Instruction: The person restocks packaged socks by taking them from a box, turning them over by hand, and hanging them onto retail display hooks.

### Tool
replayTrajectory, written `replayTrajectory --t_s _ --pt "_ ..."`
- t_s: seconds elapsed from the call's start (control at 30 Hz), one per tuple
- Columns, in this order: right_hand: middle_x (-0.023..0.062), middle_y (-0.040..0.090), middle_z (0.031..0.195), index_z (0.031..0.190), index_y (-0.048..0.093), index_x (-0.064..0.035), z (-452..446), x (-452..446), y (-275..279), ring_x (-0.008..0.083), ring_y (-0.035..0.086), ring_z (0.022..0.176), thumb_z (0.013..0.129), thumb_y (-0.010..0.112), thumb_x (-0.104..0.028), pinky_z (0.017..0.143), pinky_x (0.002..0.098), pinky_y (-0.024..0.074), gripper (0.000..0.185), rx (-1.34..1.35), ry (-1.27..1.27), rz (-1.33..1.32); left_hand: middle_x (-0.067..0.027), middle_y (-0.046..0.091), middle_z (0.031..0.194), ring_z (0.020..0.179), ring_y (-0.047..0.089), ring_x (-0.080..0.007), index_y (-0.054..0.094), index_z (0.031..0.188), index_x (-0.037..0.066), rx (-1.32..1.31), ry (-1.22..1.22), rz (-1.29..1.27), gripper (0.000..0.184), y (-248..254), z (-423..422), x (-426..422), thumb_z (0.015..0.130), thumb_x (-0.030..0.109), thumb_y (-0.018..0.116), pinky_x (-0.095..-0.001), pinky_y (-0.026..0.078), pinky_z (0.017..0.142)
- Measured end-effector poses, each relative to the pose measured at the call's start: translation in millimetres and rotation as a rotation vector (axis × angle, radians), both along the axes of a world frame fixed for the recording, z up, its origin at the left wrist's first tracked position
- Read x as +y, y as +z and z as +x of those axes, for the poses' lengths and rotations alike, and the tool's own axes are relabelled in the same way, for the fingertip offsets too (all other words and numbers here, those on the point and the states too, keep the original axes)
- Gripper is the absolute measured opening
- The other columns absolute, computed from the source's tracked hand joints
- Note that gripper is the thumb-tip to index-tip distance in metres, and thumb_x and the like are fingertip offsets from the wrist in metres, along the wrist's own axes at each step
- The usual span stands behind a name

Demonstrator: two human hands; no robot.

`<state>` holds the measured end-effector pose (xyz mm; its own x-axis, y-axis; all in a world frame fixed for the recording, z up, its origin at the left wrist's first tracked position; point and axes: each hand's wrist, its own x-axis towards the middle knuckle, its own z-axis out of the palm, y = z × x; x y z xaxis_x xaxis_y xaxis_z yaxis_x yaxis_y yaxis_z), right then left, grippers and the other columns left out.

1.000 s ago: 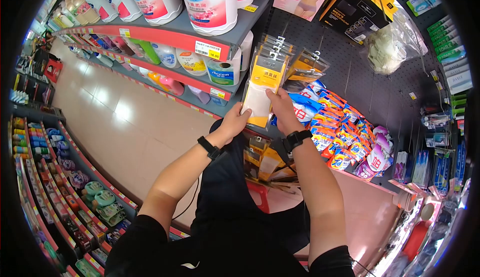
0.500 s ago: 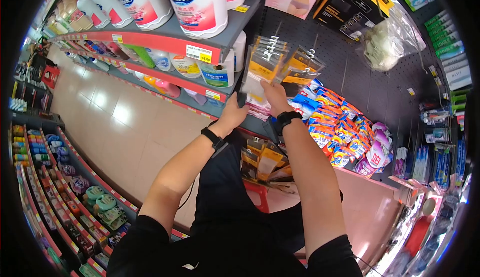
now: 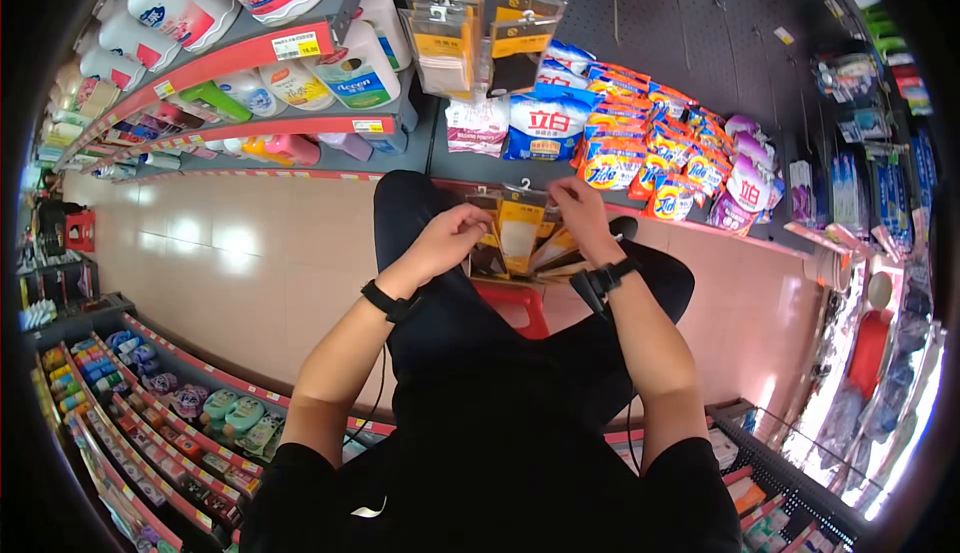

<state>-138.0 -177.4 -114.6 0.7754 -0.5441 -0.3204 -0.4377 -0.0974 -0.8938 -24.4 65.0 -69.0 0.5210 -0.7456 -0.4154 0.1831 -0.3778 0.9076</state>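
Flat yellow-and-white packets with a hook (image 3: 520, 228) stand in a box or stack below the shelf edge, between my hands. My left hand (image 3: 455, 238) is at their left side, fingers curled, and what it may hold is too small to tell. On the right, my right hand (image 3: 582, 215) is at the upper right corner of the packets, its fingertips drawn together near the clear wrapping. More yellow packets (image 3: 443, 48) hang from a hook on the pegboard above, with another hanging bunch (image 3: 523, 28) beside them.
Detergent bags (image 3: 545, 125) and orange Tide bags (image 3: 612, 148) lie on the shelf ahead. White bottles (image 3: 180, 8) line the red-edged shelves at left. A red stool (image 3: 530, 315) is below the packets. More stocked shelves (image 3: 170, 403) stand at lower left.
The view has tilted down. Both hands have left the packets hanging on the pegboard and moved down to those below the shelf edge. The packet held earlier now hangs among the others or is hidden.
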Motion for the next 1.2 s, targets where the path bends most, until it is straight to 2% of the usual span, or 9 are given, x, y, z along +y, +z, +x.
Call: replayTrajectory --t_s 0.07,0.17,0.27,0.33,0.7,1.03,1.1,1.17,1.2 --pt "0.0030 0.067 0.081 0.101 0.069 -0.0002 -48.0 -16.8 -49.4 0.0103 0.061 0.075 0.096 0.064 -0.015 0.067 0.0255 0.0477 0.016 -0.034 -0.015 -0.074 -0.0049 0.068 0.101 0.092 0.063 -0.0128 0.064 0.119 0.001 -0.033 -0.096 0.044 0.023 -12.8 -14.8 1.7 0.100 0.014 0.059 -0.0279 0.051 0.081" --pt "0.0053 0.069 0.080 0.102 0.069 -0.0021 -101.2 -14.3 -54.5 0.0122 0.063 0.075 0.094 0.066 -0.015 0.068 0.0267 0.0489 0.016 0.106 0.068 -0.305 -0.0106 0.068 0.107 0.099 0.066 -0.0213 0.062 0.124 0.001 -0.179 -0.299 0.108 0.030 -20.7 -31.2 -0.8 0.100 0.018 0.058 -0.0328 0.052 0.086" --pt "0.0102 0.070 0.095 0.105 0.070 -0.0065 -128.4 -8.2 -31.3 0.0249 0.067 0.093 0.086 0.070 -0.019 0.081 0.0344 0.0525 0.023 0.216 0.197 -0.465 -0.0206 0.066 0.113 0.107 0.064 -0.0375 0.063 0.124 0.004 -0.510 -0.604 0.289 0.036 -11.5 -43.1 -10.2 0.096 0.026 0.059 -0.0435 0.051 0.091" --pt "0.0128 0.067 0.111 0.106 0.071 -0.0104 -141.3 -8.0 -12.4 0.0336 0.062 0.111 0.076 0.073 -0.020 0.092 0.0432 0.0514 0.031 0.347 0.417 -0.570 -0.0201 0.066 0.114 0.108 0.064 -0.0370 0.062 0.124 0.004 -0.545 -0.666 0.305 0.036 -12.4 -48.3 -18.1 0.096 0.026 0.059 -0.0433 0.051 0.091" --pt "0.0133 0.074 0.100 0.101 0.076 -0.0172 -135.3 -9.5 -92.3 0.0314 0.071 0.098 0.082 0.062 -0.011 0.080 0.0450 0.0562 0.025 0.766 0.601 -0.727 -0.0178 0.068 0.114 0.104 0.067 -0.0349 0.063 0.123 0.005 -0.492 -0.676 0.265 0.032 -5.2 -79.7 -22.1 0.096 0.022 0.061 -0.0400 0.053 0.090" --pt "0.0169 0.071 0.092 0.101 0.070 -0.0091 -133.4 -23.4 31.6 0.0371 0.069 0.087 0.085 0.061 -0.019 0.074 0.0484 0.0536 0.021 0.296 0.433 -0.628 -0.0152 0.067 0.113 0.098 0.068 -0.0264 0.064 0.121 0.002 -0.274 -0.381 0.120 0.031 10.7 -71.9 9.6 0.097 0.021 0.063 -0.0350 0.054 0.082" --pt "0.0173 0.069 0.084 0.102 0.069 -0.0067 -137.0 -33.2 46.5 0.0320 0.070 0.079 0.088 0.062 -0.018 0.070 0.0432 0.0535 0.019 0.176 0.395 -0.662 -0.0145 0.066 0.114 0.099 0.067 -0.0249 0.064 0.123 0.002 -0.231 -0.340 0.056 0.032 7.4 -70.8 11.1 0.096 0.020 0.064 -0.0335 0.053 0.082" --pt "0.0134 0.065 0.079 0.104 0.068 -0.0048 -136.6 -38.7 81.4 0.0214 0.065 0.073 0.092 0.063 -0.016 0.068 0.0356 0.0513 0.017 0.056 0.300 -0.297 -0.0141 0.065 0.119 0.104 0.066 -0.0238 0.059 0.131 0.002 -0.336 -0.232 0.037 0.040 17.9 -72.4 8.5 0.095 0.019 0.067 -0.0322 0.052 0.083" --pt "0.0053 0.063 0.080 0.106 0.067 -0.0025 -136.9 -38.3 97.6 0.0114 0.058 0.075 0.096 0.063 -0.015 0.069 0.0283 0.0480 0.016 0.070 0.247 -0.121 -0.0141 0.065 0.119 0.104 0.066 -0.0238 0.059 0.131 0.002 -0.341 -0.240 0.034 0.040 28.6 -73.9 5.0 0.095 0.019 0.067 -0.0322 0.052 0.083"
